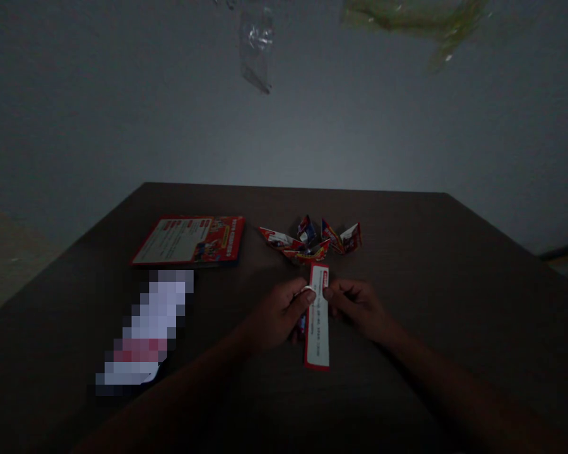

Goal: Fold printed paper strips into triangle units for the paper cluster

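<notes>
Operator: State the condition of the fingers.

Technician: The left hand [281,312] clamps the left edge of a printed strip [319,325], thumb on top. The right hand [360,309] pinches the right edge near the upper end, thumb and fingers together. The strip is between the hands, its long axis pointing away from the person. It has a pale face with dark print and a red border.

Operator: Specify the surface and the room.

Technician: A dark brown tabletop [407,252] extends below and around the fingers. Beyond its far edge is a grey wall [360,126]. High on the wall, above the fingers, are a clear plastic piece [256,50] and a yellowish strip of tape [407,17]. Lighting is dim.

Operator: List containers and contents.

Technician: Just beyond the fingertips, folded paper pieces [312,251] form open, pocket-like shapes; whether they contain anything cannot be told.

Operator: Identify remaining items.

Technician: Beyond and to the left of the left fingers lies a red and white printed stack [189,241]. Nearer the person, left of the left hand, lies an elongated object [151,321], obscured by pixelation.
</notes>
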A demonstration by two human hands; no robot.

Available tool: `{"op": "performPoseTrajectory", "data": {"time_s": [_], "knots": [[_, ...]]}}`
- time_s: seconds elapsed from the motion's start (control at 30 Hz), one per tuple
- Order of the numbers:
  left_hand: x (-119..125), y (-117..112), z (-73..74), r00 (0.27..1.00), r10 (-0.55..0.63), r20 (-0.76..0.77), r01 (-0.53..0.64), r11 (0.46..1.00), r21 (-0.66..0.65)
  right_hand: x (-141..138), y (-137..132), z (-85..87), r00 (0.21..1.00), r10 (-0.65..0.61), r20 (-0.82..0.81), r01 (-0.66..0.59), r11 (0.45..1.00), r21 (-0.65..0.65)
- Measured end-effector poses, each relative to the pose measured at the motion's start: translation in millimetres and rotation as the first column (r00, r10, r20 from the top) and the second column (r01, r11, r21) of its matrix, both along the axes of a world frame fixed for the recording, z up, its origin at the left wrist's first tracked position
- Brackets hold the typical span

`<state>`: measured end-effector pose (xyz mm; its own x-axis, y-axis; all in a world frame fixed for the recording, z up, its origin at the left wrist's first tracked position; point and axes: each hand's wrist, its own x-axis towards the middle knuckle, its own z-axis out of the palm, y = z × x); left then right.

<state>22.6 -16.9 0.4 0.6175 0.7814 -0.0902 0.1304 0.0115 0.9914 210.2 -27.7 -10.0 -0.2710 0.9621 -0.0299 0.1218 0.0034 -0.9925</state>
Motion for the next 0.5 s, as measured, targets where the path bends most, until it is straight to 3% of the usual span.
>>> {"op": "performPoseTrajectory", "data": {"time_s": [0.13,0.3,0.5], "knots": [[-3.5,1.2,5.6,0.994,-0.108,-0.030,0.106,0.992,-0.067,2.8,3.1,-2.6,0.991,-0.105,-0.081,0.101,0.993,-0.058],[-8.6,4.0,11.1,0.986,-0.144,-0.080,0.136,0.986,-0.097,4.0,5.5,-2.0,0.987,-0.120,-0.108,0.111,0.990,-0.082],[-11.6,11.1,8.7,0.996,0.027,-0.085,-0.025,0.999,0.024,6.6,6.3,0.7,0.973,-0.197,-0.122,0.187,0.979,-0.085]]}}
